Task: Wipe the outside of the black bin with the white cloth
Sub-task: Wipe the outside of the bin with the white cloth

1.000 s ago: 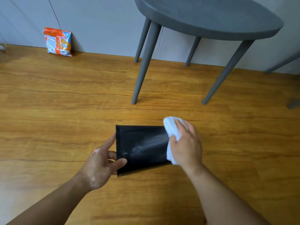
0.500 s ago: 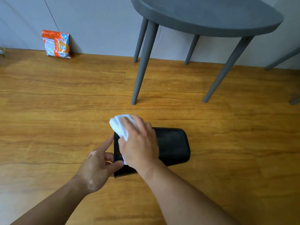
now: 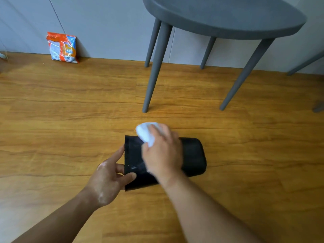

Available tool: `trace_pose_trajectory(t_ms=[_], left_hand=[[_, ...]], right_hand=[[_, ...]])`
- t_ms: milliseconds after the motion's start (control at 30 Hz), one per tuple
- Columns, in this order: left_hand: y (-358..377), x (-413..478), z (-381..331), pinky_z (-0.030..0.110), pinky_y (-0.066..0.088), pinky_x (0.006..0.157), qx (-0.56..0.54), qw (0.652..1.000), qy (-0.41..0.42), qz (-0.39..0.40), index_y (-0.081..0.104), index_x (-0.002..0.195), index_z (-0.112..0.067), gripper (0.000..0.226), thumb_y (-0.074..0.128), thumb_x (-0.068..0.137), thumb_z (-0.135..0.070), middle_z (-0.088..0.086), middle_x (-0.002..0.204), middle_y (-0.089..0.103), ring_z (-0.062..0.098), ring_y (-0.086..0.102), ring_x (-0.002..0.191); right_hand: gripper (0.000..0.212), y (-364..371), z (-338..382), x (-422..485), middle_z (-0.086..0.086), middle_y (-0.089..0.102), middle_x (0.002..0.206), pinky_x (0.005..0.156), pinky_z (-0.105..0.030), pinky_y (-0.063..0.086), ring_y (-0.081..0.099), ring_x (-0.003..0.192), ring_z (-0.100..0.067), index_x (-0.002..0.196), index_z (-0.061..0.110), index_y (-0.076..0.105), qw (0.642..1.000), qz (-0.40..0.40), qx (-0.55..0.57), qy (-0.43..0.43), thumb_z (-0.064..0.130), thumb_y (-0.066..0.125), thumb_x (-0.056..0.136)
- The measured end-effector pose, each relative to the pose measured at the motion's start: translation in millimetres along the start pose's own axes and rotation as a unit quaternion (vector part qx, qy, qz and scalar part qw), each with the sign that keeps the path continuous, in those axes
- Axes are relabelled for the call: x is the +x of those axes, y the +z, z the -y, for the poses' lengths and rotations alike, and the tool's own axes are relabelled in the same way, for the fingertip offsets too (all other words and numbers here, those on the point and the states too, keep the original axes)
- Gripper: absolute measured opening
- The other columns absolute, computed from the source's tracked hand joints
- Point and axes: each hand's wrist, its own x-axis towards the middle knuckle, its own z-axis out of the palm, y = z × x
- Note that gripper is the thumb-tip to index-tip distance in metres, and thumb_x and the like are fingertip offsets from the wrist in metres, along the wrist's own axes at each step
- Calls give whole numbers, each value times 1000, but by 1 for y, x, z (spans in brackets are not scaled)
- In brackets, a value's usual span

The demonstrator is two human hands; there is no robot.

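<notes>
the wooden floor (image 3: 70, 137) carries everything here, and working low on it gives the person a firm base to press against. a grey table (image 3: 228, 16) stands behind the work with its legs near the wall, well apart from the hands, so it does not get in the way of a stroke.

the black bin (image 3: 192, 155) lies on its side on the floor, just in front of the person, with its open mouth to the left and its closed base to the right. laid down like this, one long side wall faces up and is easy to reach. pale smears show on the wall near the mouth, likely what the wiping is after.

an orange packet (image 3: 62, 47) leans against the far wall and looks to have no part in the job.

the left grip (image 3: 108, 179) is clamped on the bin's rim, thumb on the outer wall and a finger along the edge, probably to stop the bin rolling or sliding under the push.

the right grip (image 3: 163, 155) is clenched round the white cloth (image 3: 146, 132) and lies on the upturned wall. it is blurred, which suggests a stroke in progress. the cloth is bunched into a wad, which puts pressure on a small patch.
</notes>
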Motion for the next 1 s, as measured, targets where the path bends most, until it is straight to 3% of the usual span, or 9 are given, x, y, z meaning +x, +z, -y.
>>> trace_pose_trajectory(t_ms=[100,167,233,300,433,600,733,867,1000], left_hand=[[-2,1,4,56,59,82,7,1000,-3,-11,31,150,-55,92,79,87,-8,14,76,73,29,67,66],[-3,2,6,53,62,83,-15,1000,-7,-9,29,154,-49,92,78,88,-6,15,75,73,29,69,69],[-3,1,5,38,64,72,-59,998,-12,-4,29,156,-44,92,75,89,-2,20,75,69,26,72,70],[-2,0,2,33,64,68,-79,997,-12,5,29,154,-45,91,74,90,0,24,79,68,31,75,77],[1,-1,0,48,65,79,-89,996,-10,19,29,148,-53,90,73,90,0,26,86,71,38,76,88],[0,6,2,50,64,81,-50,999,4,19,25,148,-55,90,73,92,-5,18,84,73,35,76,85],[-4,11,-1,51,64,83,-47,998,4,36,25,156,-48,89,71,94,-4,20,90,73,40,74,87],[-5,11,4,55,57,94,-8,997,13,77,11,155,-60,104,75,89,-11,18,97,76,42,70,92],[-2,14,6,57,55,96,-20,998,14,57,9,155,-60,109,76,84,-11,22,95,75,43,71,91]], right_hand=[[53,12,34,-19,5,50,136,91,-40,49,51,109,-24,132,30,52,997,-5,39,-65,32,68,81],[58,9,11,-11,5,50,141,97,-40,48,51,115,-24,138,30,53,996,-5,37,-85,32,67,82],[55,-3,-31,1,5,50,144,104,-39,44,49,124,-25,141,30,54,999,-8,21,-32,33,63,87],[50,-17,-81,16,3,53,142,106,-38,42,51,125,-26,141,28,57,998,-28,12,53,30,60,91],[49,-32,-127,22,2,55,137,105,-39,43,53,125,-28,140,27,57,984,-48,32,167,28,56,91],[58,-9,-59,-22,0,53,140,95,-40,51,55,115,-26,138,25,59,996,-78,1,35,25,71,81],[68,7,-15,-49,3,50,146,91,-37,52,55,106,-22,143,27,55,994,-37,41,-94,26,72,77],[68,4,-21,-30,8,46,146,93,-39,52,55,108,-20,143,29,54,993,-13,34,-108,25,71,77],[68,5,-8,-14,6,46,147,96,-40,52,55,112,-23,144,29,53,997,-15,38,-66,25,74,79]])
